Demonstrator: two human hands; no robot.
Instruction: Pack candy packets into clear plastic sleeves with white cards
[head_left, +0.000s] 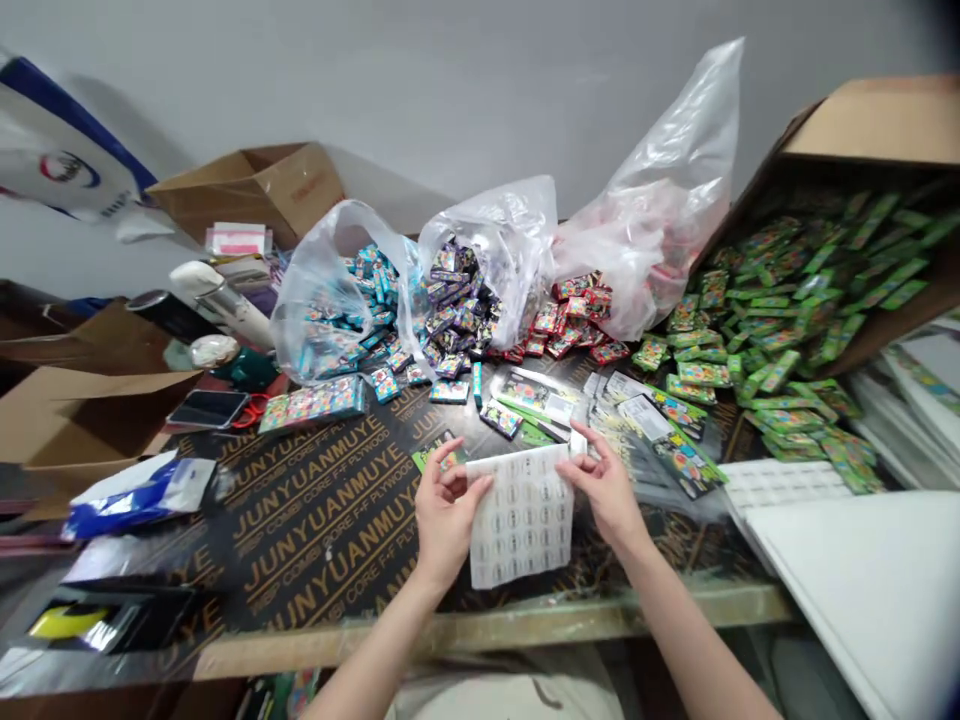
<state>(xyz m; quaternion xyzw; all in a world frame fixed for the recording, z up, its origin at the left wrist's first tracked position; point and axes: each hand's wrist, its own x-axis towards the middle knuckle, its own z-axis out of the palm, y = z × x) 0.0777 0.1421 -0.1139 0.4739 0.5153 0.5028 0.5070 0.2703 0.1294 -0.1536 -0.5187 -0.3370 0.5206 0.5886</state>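
Observation:
A white sheet of round stickers point(520, 520) hangs between my hands, above the front edge of the black table. My left hand point(445, 515) pinches its upper left corner between thumb and fingers. At the upper right corner, my right hand point(609, 495) grips it with the thumb and fingers closed. A small white piece point(577, 440) shows by the right fingertips; whether it is part of the sheet I cannot tell. Just beyond the hands lie a printed green-and-black packet point(541, 398), a small dark box point(501, 418) and flat printed packages point(671, 435).
Clear bags of blue point(322, 325), purple point(457, 310) and red point(574, 315) small boxes stand along the wall. A tipped carton point(885, 120) spills green boxes point(780, 300) at right. White sheets point(862, 570) lie front right. A phone point(208, 409) and red scissors point(251, 410) lie left.

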